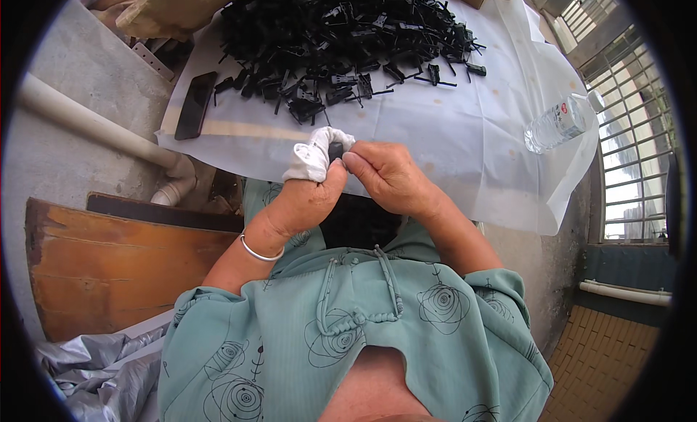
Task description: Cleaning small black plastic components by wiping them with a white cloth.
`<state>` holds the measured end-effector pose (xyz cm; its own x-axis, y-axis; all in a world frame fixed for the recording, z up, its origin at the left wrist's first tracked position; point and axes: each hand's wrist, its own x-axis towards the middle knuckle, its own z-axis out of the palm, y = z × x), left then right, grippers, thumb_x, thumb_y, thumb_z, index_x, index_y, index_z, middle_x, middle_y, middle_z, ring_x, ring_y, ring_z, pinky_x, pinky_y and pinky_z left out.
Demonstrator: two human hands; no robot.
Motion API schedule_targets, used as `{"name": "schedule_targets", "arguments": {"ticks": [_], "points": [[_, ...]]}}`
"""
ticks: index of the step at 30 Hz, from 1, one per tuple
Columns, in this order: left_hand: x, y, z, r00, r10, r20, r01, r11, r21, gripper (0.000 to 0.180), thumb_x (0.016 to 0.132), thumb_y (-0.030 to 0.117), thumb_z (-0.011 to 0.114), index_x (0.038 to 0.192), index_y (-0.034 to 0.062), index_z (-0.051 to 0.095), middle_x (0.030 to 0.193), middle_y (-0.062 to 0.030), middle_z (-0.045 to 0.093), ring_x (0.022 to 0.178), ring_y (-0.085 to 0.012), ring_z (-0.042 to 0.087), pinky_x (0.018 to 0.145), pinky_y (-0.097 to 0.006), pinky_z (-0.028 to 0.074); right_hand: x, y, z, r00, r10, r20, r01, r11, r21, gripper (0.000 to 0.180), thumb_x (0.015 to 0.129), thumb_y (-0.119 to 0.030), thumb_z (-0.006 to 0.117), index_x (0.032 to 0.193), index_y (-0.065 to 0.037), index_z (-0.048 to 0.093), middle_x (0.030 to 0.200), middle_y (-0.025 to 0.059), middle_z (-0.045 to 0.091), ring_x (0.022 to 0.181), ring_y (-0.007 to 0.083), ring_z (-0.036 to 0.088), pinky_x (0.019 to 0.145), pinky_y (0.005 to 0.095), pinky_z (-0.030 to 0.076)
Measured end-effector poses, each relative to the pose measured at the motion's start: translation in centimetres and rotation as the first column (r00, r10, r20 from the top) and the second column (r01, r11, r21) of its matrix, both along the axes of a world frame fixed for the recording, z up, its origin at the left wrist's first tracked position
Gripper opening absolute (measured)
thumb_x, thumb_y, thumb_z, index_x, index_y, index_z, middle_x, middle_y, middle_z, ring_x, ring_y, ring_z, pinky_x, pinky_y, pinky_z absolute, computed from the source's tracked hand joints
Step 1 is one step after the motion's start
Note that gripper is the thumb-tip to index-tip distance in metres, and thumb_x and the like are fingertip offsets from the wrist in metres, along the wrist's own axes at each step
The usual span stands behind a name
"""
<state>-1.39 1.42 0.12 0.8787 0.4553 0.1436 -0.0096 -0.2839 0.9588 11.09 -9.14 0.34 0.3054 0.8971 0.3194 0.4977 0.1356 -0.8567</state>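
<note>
black piece (336, 152): small and dark, held between the two hands, just off the near edge of the table or above it, i can't say which.
its direction: fingers and cloth cover most of it, so i cannot tell its long axis or which way it points.
left hand (308, 198): closed on the piece, thumb pressed against it, fingers covered by a white cloth (310, 159).
right hand (392, 174): pinching the piece's right side with thumb and forefinger.
writing: a red mark and small dark characters on the clear bottle (557, 124), over on the right; none i can make out on the black piece.
table (443, 139): spread with a whitish sheet.
heap (341, 37): many black parts, thin bits sticking out every way, beyond the hands.
phone (196, 106): dark-faced, left of the heap, its length running away from the person.
</note>
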Motion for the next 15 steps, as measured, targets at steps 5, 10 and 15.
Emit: {"name": "schedule_targets", "arguments": {"ticks": [5, 10, 15], "points": [[0.7, -0.5, -1.2, 0.987, 0.082, 0.137, -0.118, 0.952, 0.282, 0.024, 0.078, 0.003, 0.044, 0.102, -0.0027, 0.046, 0.083, -0.0164, 0.055, 0.074, -0.0282, 0.054, 0.069, -0.034, 0.045, -0.6, 0.9, -1.3, 0.989, -0.081, 0.127, 0.071, 0.994, 0.077, 0.021, 0.088, -0.013, 0.052, 0.073, 0.001, 0.050, 0.060, 0.0151, 0.047, 0.051, 0.0225, 0.039, 0.052, 0.0334, 0.038], [-0.4, 0.2, -0.1, 0.994, 0.041, -0.100, -0.008, 0.950, 0.313, 0.028, 0.079, 0.006, 0.049, 0.105, -0.0032, 0.049, 0.089, -0.0188, 0.057, 0.081, -0.0341, 0.055, 0.074, -0.036, 0.045, 1.7, 0.6, -0.5, 0.994, 0.113, 0.011, -0.108, 0.970, -0.220, 0.023, 0.088, -0.016, 0.053, 0.074, 0.002, 0.050, 0.062, 0.0171, 0.050, 0.053, 0.0256, 0.048, 0.053, 0.0362, 0.039], [-0.3, 1.4, -0.2, 0.991, -0.047, -0.122, 0.109, 0.808, 0.579, 0.036, 0.082, 0.014, 0.058, 0.115, 0.0018, 0.054, 0.105, -0.0163, 0.058, 0.095, -0.0304, 0.056, 0.086, -0.034, 0.044, 8.6, 3.2, -3.2, 0.772, -0.407, 0.488, 0.504, 0.860, -0.081, 0.016, 0.085, -0.019, 0.055, 0.090, -0.004, 0.056, 0.070, 0.0142, 0.058, 0.065, 0.0287, 0.058, 0.059, 0.0366, 0.045]]}}
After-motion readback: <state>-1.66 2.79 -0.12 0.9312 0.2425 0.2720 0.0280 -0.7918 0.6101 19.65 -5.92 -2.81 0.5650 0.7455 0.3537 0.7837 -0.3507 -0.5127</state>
